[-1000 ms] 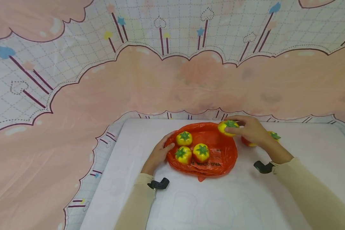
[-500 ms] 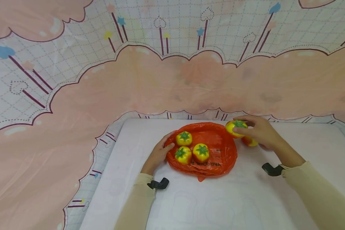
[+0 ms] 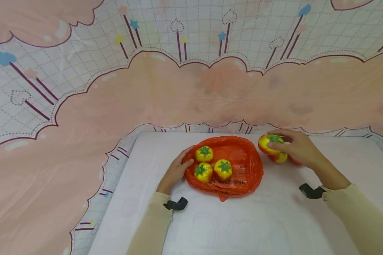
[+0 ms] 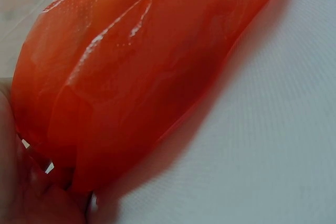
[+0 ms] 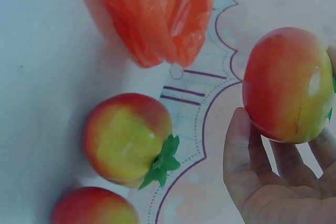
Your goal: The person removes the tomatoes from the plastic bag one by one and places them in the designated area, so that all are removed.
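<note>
One held fruit is gripped between thumb and fingers of the right hand, just to the right of the bag. One second earlier it is seen over the bag's right rim; now it is shown clear of that rim, farther out to the right. The bag's left rim is pinched between thumb and fingers of the left hand, whose place is unchanged. The three fruits are likewise unmoved, gathered in the left part of the bag. To the bag's right, two loose fruits are set on the tabletop, one near the bag and one farther off; in the head view both are now partly covered by the held fruit and the right hand. Whether the nearer one is touched by the held fruit cannot be told. Behind the bag, a patterned cloth is hung.
</note>
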`<state>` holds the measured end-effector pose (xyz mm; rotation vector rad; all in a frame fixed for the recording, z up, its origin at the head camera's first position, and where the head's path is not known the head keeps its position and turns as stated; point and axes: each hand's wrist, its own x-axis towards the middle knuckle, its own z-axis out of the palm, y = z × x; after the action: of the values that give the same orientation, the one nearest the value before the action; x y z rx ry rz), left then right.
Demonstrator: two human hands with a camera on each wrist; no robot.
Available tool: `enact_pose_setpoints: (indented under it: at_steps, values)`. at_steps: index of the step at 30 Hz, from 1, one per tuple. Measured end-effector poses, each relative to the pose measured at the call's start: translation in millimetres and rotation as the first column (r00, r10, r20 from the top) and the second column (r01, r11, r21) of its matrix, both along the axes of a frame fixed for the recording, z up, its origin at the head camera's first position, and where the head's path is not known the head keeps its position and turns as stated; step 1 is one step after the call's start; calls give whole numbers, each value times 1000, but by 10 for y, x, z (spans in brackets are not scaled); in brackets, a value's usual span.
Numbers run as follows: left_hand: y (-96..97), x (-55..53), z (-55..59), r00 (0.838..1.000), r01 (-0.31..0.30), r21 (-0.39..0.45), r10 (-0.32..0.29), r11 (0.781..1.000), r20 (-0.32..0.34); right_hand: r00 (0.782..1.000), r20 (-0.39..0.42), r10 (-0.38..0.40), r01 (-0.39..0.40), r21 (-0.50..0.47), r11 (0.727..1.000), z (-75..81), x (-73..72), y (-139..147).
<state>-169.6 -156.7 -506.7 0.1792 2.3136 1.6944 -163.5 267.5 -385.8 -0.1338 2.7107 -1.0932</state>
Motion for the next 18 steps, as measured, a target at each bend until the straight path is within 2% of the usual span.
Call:
enact_pose_setpoints:
  at_steps: [18]
  values:
    - [-1,-6,-4,1000,-9,-15,10,1000,25,997,59,-48,49,-14,999,-22,86,234]
